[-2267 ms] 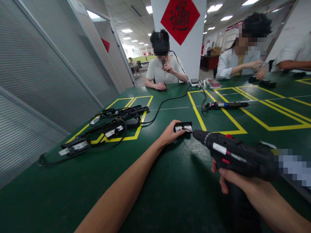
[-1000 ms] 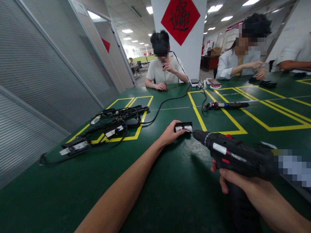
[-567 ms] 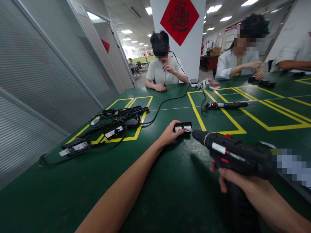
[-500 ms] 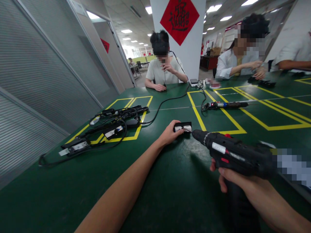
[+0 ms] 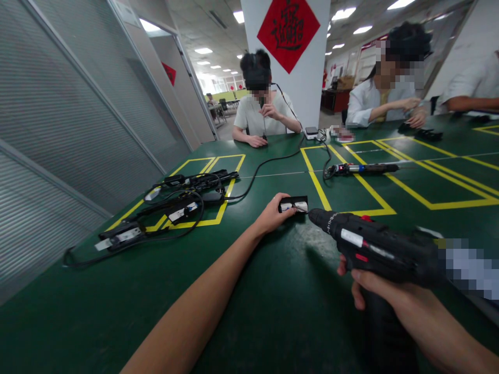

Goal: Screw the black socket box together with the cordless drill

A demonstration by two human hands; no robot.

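My left hand point(image 5: 276, 214) is closed on a small black box-like part point(image 5: 299, 200) with a white label, holding it on the green table. In my right hand point(image 5: 384, 283) is a black cordless drill point(image 5: 374, 246), gripped by its handle and pointing left. The drill's chuck point(image 5: 317, 217) is close to the right end of the black part, and a thin bit seems to reach its label side. Whether the bit touches the part I cannot tell.
Black power adapters with cables point(image 5: 183, 202) lie on the left within yellow tape. A pen-like electric tool point(image 5: 362, 169) lies beyond the drill. A cable point(image 5: 259, 169) crosses the table point(image 5: 234, 322). Several people point(image 5: 268, 111) sit across it, hands on small parts.
Nearly nothing differs. My two hands, the black part and the drill keep their places; the person opposite has shifted a raised hand slightly.
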